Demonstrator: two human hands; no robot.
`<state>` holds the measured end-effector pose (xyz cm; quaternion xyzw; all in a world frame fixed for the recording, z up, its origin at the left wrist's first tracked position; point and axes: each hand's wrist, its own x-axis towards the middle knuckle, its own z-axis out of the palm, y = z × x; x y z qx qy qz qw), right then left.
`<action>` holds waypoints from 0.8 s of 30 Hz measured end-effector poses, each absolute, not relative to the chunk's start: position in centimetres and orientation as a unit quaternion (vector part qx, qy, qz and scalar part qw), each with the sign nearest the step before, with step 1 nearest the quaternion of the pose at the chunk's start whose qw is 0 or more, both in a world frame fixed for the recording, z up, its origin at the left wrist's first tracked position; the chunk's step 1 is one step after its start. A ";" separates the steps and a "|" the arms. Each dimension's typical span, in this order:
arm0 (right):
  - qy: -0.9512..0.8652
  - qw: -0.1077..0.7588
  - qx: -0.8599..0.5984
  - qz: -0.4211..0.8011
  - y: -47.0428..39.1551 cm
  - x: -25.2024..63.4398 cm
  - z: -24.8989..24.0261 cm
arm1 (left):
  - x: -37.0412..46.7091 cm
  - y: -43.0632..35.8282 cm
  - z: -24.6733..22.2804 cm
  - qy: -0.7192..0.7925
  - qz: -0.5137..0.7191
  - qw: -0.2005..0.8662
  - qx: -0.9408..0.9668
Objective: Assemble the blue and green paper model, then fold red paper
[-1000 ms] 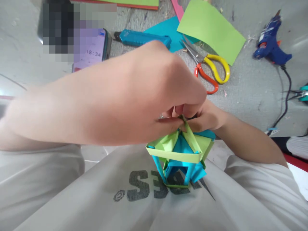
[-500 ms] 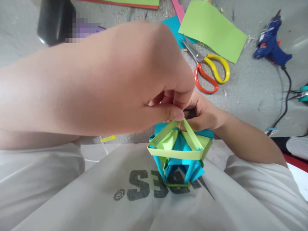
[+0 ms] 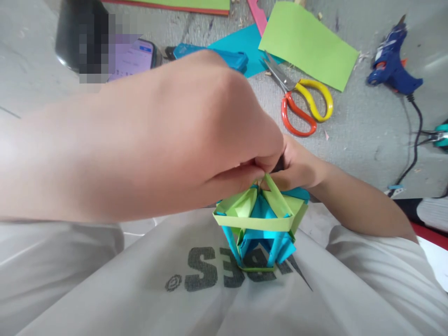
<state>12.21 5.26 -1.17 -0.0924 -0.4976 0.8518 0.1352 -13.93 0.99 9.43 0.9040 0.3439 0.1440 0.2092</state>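
A small paper lantern (image 3: 266,224) of light green and blue folded paper hangs in front of my shirt. Its pale green strips meet in a peak at the top. My left hand (image 3: 241,126) reaches across from the left, thumb and fingers pinched together at that peak. The back of this hand covers part of the peak and of the lantern's left upper side. Just behind, my right hand (image 3: 297,163) is closed on the top of the lantern, its thumb pressed against the peak. Most of its fingers are hidden by the left hand.
Scissors (image 3: 304,98) with red and yellow handles lie beyond my hands, beside a green sheet (image 3: 311,42) and a blue sheet (image 3: 257,35). A blue cutter (image 3: 227,58), a phone (image 3: 140,56) and a black object (image 3: 79,32) sit leftward. A corded glue gun (image 3: 394,60) lies right.
My left hand has lowered and its wrist has dropped, uncovering the blue cutter and more of the phone. Its fingers are pressed closer to the peak. The lantern and right hand have barely moved.
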 end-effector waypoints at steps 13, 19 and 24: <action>-0.466 0.122 -0.111 0.869 5.0 12.3 -0.5 | -13.7 1.3 9.6 0.293 0.150 0.230 0.916; -0.470 0.130 -0.095 0.868 5.1 12.3 -0.6 | -13.8 1.0 9.8 0.318 0.117 0.256 0.906; -0.466 0.132 -0.099 0.869 5.2 12.2 -0.6 | -14.0 0.9 10.0 0.341 0.105 0.280 0.891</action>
